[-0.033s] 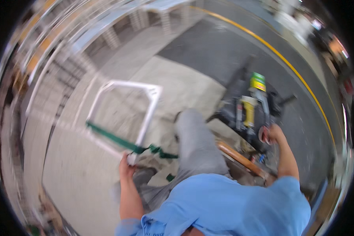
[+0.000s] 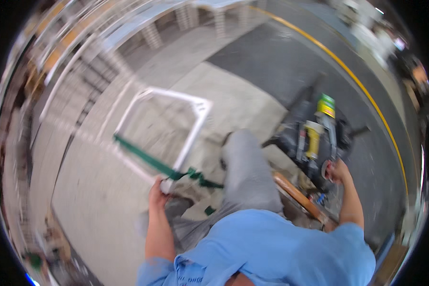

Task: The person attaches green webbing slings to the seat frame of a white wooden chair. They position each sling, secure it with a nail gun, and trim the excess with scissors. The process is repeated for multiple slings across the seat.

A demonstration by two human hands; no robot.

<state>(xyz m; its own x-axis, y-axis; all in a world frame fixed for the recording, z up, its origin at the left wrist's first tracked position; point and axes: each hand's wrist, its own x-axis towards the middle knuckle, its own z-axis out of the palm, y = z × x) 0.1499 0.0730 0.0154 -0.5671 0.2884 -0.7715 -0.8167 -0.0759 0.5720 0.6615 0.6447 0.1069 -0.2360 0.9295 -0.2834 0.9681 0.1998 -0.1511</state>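
Note:
The picture is blurred. My left hand [image 2: 158, 189] grips the near corner of a white rectangular frame [image 2: 195, 128] that lies tilted over the pale floor. A green strap [image 2: 148, 159] runs along the frame's near side to that corner. My right hand [image 2: 337, 171] reaches out to the right and is closed on a grey part at the near end of a dark machine [image 2: 314, 138] with yellow and green parts. My grey trouser leg [image 2: 245, 167] stretches forward between the two hands.
A brown wooden bar [image 2: 298, 194] lies by my right knee. A yellow line [image 2: 362, 90] curves across the dark floor at the right. Pale racks and slats [image 2: 95, 62] fill the far left. Small clutter sits at the lower left.

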